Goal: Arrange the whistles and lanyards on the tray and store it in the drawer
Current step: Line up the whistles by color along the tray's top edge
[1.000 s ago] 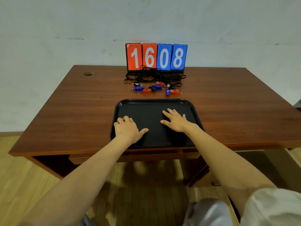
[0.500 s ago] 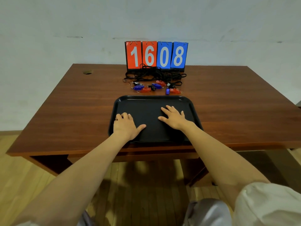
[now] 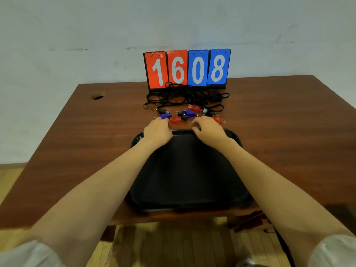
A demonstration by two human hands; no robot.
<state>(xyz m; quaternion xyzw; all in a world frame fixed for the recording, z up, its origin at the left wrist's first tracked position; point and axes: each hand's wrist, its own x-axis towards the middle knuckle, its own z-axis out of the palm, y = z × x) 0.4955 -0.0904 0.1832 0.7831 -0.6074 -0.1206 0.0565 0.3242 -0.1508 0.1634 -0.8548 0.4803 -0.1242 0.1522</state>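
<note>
Two hands reach past your tray (image 3: 188, 180) at 6 o'clock. Your left hand (image 3: 157, 130) meets a blue whistle (image 3: 165, 116), your right hand (image 3: 209, 129) curls beside a red whistle (image 3: 216, 118); I cannot tell if either grips. Lanyards (image 3: 183, 97) tangle at 12 o'clock.

Flip scoreboard (image 3: 187, 69) reads 1 6 0 8 (red 16, blue 08).
</note>
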